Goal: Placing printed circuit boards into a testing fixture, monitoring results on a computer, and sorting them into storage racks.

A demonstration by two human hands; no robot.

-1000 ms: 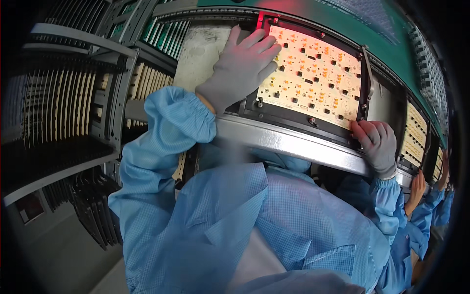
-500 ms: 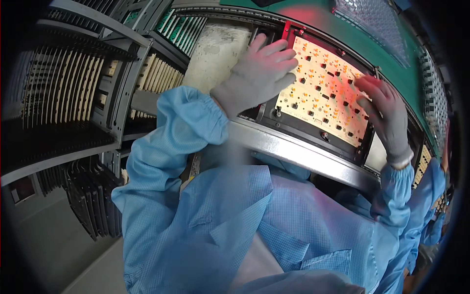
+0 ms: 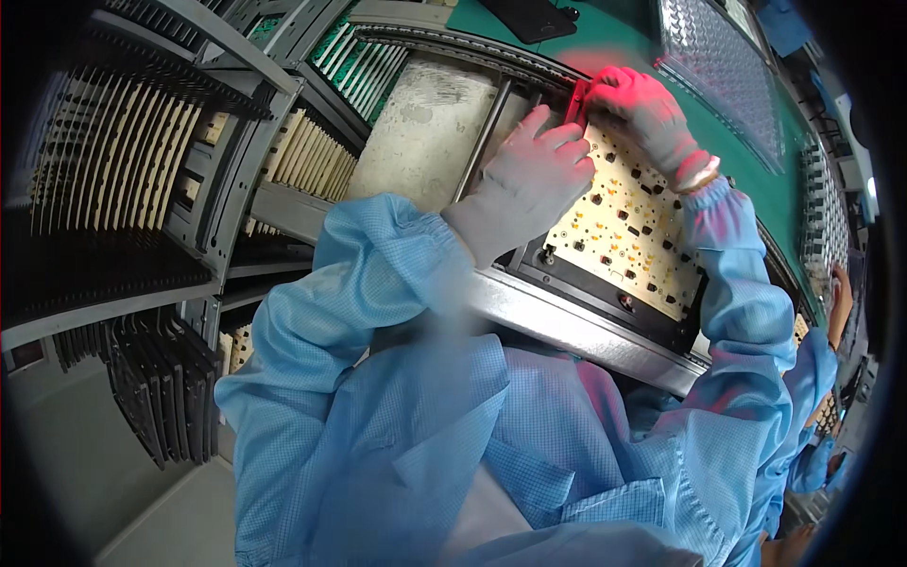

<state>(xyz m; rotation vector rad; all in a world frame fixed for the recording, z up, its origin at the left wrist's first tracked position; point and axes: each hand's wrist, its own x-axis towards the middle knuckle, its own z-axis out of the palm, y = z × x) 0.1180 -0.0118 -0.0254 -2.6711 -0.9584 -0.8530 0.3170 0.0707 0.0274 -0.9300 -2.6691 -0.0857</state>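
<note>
A cream circuit board (image 3: 614,222) with black and orange parts lies in a black frame (image 3: 586,277) on the line in front of me. My gloved left hand (image 3: 529,184) is over the board's left edge, its fingers stretched and apart. At the frame's far left corner, my gloved right hand (image 3: 650,115) has its fingers curled together beside a red-lit upright piece (image 3: 575,102). Red light falls on that hand; whatever its fingertips pinch, if anything, is hidden. The right hand and sleeve cover the board's far right part.
Racks on the left hold upright cream boards (image 3: 312,156) and green boards (image 3: 364,61). A worn pale plate (image 3: 416,128) lies left of the frame. A metal rail (image 3: 576,326) runs along the near side. Clear plastic trays (image 3: 723,76) lie on the green mat (image 3: 605,47). Another person's arm (image 3: 812,364) is at right.
My right hand has moved left and away from me, from the board's right side to the frame's far left corner, its fingers curling. My left hand has shifted slightly right and nearer.
</note>
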